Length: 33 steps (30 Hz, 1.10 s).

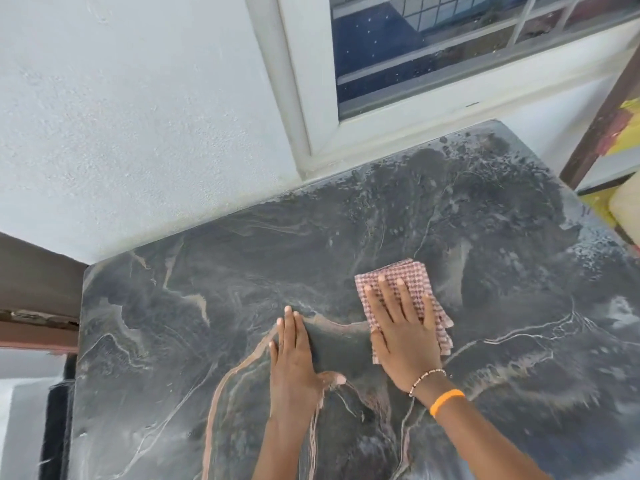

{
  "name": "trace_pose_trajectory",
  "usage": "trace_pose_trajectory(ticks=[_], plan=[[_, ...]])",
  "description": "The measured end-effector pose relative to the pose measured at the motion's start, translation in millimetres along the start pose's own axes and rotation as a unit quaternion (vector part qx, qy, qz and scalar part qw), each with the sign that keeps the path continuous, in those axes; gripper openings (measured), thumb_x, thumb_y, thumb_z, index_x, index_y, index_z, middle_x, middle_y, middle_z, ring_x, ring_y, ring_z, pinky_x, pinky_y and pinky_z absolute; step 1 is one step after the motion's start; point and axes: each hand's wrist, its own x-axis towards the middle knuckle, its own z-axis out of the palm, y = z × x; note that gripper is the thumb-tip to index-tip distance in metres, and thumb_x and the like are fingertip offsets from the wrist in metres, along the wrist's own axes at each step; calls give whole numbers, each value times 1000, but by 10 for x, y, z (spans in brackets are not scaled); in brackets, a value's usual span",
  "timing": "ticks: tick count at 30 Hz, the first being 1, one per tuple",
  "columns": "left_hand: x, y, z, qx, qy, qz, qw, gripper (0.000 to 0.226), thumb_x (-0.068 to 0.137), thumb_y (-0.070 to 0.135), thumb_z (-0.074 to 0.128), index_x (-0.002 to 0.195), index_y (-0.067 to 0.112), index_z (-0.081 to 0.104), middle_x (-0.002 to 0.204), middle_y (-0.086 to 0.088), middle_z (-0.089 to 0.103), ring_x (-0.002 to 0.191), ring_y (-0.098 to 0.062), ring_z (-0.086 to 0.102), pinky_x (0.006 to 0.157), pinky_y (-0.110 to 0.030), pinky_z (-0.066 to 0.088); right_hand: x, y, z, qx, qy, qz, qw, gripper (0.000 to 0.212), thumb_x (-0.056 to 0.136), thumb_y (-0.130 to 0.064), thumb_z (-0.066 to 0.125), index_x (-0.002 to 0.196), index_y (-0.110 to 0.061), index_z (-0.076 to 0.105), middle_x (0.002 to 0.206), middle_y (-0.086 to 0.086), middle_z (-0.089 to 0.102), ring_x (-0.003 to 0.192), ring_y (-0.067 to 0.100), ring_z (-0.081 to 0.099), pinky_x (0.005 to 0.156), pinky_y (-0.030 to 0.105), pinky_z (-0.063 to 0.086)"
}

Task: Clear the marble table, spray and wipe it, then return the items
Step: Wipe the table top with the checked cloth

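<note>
The dark marble table (207, 271) with pale and pinkish veins fills the lower part of the head view. A folded pink checked cloth (412, 275) lies flat near its middle. My right hand (403, 327) presses flat on the cloth with straight, spread fingers. Just left of it, my left hand (294, 358) rests flat on the bare marble, fingers together and straight. Wet spray droplets and smears show on the far and right parts of the top. No other items stand on the table.
A white wall (138, 116) and a window frame (301, 98) border the table's far edge. A brown wooden piece (38, 282) sits off the left edge. At the right edge are a brown post (599, 109) and yellow fabric (627, 133).
</note>
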Motion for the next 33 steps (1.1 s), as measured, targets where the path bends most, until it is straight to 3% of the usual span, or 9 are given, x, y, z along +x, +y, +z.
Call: trace_pose_trajectory(ticks=[2, 5, 10, 14, 21, 25, 27, 31, 33], plan=[[-10, -13, -4, -12, -4, 3, 1000, 126, 65, 47, 76, 143, 13, -17, 147, 9, -28, 139, -9, -22, 120, -36, -1, 128, -299, 24, -5, -20, -73, 997, 59, 83, -34, 31, 141, -27, 36, 151, -2, 35, 137, 26, 36, 114, 59, 15], [-23, -41, -17, -4, -9, 6, 1000, 123, 67, 51, 72, 142, 16, -18, 150, 7, -26, 140, -10, -22, 119, -35, -2, 542, -648, 65, 41, -77, -183, 979, 60, 90, -34, 34, 147, -32, 15, 158, -7, 10, 146, 22, 8, 111, 54, -12], [51, 52, -62, -18, -8, -10, 1000, 123, 66, 61, 65, 143, 14, -18, 145, 8, -31, 140, -15, -24, 118, -35, -6, 1347, -785, 19, 10, -85, -259, 962, 59, 92, -36, 33, 146, -35, 10, 158, -8, 8, 146, 20, 3, 115, 50, -6], [254, 129, -141, -13, 20, -14, 1000, 120, 67, 61, 64, 145, 14, -15, 145, 11, -30, 141, -16, -24, 116, -36, -6, 1704, -343, -34, -1, -47, -206, 977, 59, 93, -36, 32, 146, -37, 8, 158, -10, 7, 146, 18, 4, 116, 50, -2], [396, 169, -151, 9, -8, -37, 999, 123, 65, 57, 66, 144, 11, -17, 154, 0, -25, 143, -19, -19, 118, -36, 0, 1423, 828, -139, 3, 15, 41, 999, 57, 91, -35, 30, 146, -34, 15, 157, -6, 16, 145, 21, 14, 116, 50, 7], [432, 147, -135, 27, -16, -41, 999, 124, 66, 58, 65, 143, 10, -19, 153, -1, -27, 143, -20, -20, 118, -36, -1, 979, 674, -57, 22, 10, 157, 987, 63, 83, -37, 22, 146, -31, 17, 157, -3, 17, 144, 24, 16, 115, 53, 3], [440, 143, -117, 29, -21, -43, 998, 124, 66, 60, 63, 142, 10, -21, 152, -1, -28, 142, -21, -21, 118, -36, -2, 855, 396, 15, 24, 3, 133, 991, 63, 83, -36, 20, 146, -31, 15, 157, -4, 14, 145, 25, 14, 114, 54, 2], [445, 136, -115, 26, -26, -43, 998, 124, 66, 62, 60, 141, 10, -23, 149, 1, -33, 142, -21, -23, 118, -36, -3, 972, -299, 31, 4, 8, -10, 1000, 61, 82, -35, 28, 142, -28, 33, 151, -1, 32, 138, 29, 34, 109, 58, 23], [469, 134, -126, 22, -31, -49, 998, 124, 67, 58, 64, 141, 11, -24, 144, 4, -36, 141, -20, -24, 118, -37, -4, 1279, -634, 25, 12, -8, -80, 997, 60, 84, -34, 35, 144, -29, 29, 153, 0, 30, 139, 30, 31, 108, 61, 20]])
